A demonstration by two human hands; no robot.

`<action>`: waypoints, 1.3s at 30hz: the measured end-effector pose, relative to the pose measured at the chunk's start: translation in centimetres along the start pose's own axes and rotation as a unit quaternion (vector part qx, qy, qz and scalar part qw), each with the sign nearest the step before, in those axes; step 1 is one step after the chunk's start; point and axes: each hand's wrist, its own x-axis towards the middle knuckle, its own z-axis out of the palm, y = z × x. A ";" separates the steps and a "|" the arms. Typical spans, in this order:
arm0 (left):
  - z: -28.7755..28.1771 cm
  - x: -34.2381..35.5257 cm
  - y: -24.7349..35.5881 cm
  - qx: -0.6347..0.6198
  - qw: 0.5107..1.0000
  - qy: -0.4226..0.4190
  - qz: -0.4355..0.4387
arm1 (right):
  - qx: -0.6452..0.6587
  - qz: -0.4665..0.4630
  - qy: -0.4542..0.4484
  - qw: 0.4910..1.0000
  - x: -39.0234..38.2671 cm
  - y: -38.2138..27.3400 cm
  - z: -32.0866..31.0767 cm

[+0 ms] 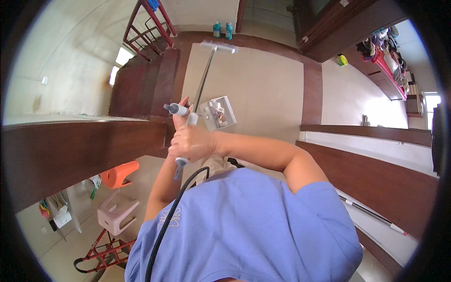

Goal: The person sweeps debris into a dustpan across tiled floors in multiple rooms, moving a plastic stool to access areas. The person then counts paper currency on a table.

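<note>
My right hand (193, 142) is closed round the white and grey handle of a long-handled brush (203, 84). Its metal pole slants up and away to a wide white head with bristles, and a grey hanging loop shows at the near end. Just beyond, my left hand (180, 120) is wrapped round a short white cylinder with a grey end (176, 109). Whether that cylinder joins the brush pole, I cannot tell. Beside my hands, on the floor, lies a white box (231, 109) with small mixed items in it.
Two teal bottles (229, 31) stand by the far wall. Brown stairs (141, 89) with a red railing (149, 28) are at far left. An orange stool (120, 175), a pink stool (116, 214) and a red folding frame (105, 254) stand lower left. Brown ledges (371, 181) run along the right.
</note>
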 end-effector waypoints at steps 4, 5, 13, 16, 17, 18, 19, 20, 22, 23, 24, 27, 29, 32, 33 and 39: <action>-0.2 2.3 -0.1 -0.054 0.994 -0.015 -0.091 | -0.077 0.073 0.058 0.993 -2.6 3.4 -5.4; 0.2 2.5 1.8 -0.021 0.997 -0.022 -0.076 | -0.092 0.092 0.064 0.989 -3.9 4.2 -7.1; -0.9 3.2 2.9 0.041 0.995 -0.059 -0.068 | -0.258 0.335 0.114 0.899 -18.9 8.8 -14.2; -0.8 2.9 3.7 0.016 0.990 -0.049 -0.133 | -0.379 0.421 0.073 0.820 -26.3 8.4 -14.6; -0.6 2.9 4.3 0.014 0.989 -0.042 -0.143 | -0.423 0.470 0.037 0.774 -28.8 7.9 -14.7; -0.5 2.9 5.1 0.012 0.988 -0.036 -0.153 | -0.401 0.551 0.015 0.732 -31.4 7.0 -14.3; -0.5 2.8 4.9 -0.007 0.986 -0.013 -0.164 | -0.377 0.623 -0.007 0.686 -33.6 6.2 -14.2; -0.2 2.6 5.2 -0.019 0.988 0.006 -0.155 | -0.286 0.693 0.011 0.661 -34.9 5.3 -14.4; 0.2 2.7 6.1 -0.021 0.978 0.045 -0.200 | 0.059 0.823 0.250 0.507 -38.2 3.9 -14.4; 0.6 2.7 6.7 -0.026 0.976 0.067 -0.206 | 0.296 0.782 0.442 0.324 -40.0 3.8 -14.1; 1.0 2.7 7.2 -0.032 0.973 0.090 -0.210 | 0.277 0.769 0.424 0.390 -41.1 2.9 -13.4; 2.0 3.1 7.8 -0.006 0.967 0.111 -0.229 | 0.276 0.713 0.467 0.444 -41.1 1.3 -13.8; 3.5 3.5 8.7 0.000 0.966 0.119 -0.228 | 0.355 0.642 0.625 0.268 -38.2 0.4 -17.0; 5.0 4.0 9.2 -0.006 0.968 0.121 -0.222 | 0.401 0.773 0.458 0.179 -42.8 1.3 -19.6; 5.6 4.1 9.2 -0.004 0.967 0.124 -0.224 | 0.417 0.791 0.411 0.176 -42.7 1.2 -21.0; 8.2 4.5 7.9 -0.005 0.955 0.155 -0.254 | 0.178 0.821 0.324 0.436 -40.1 1.5 -23.2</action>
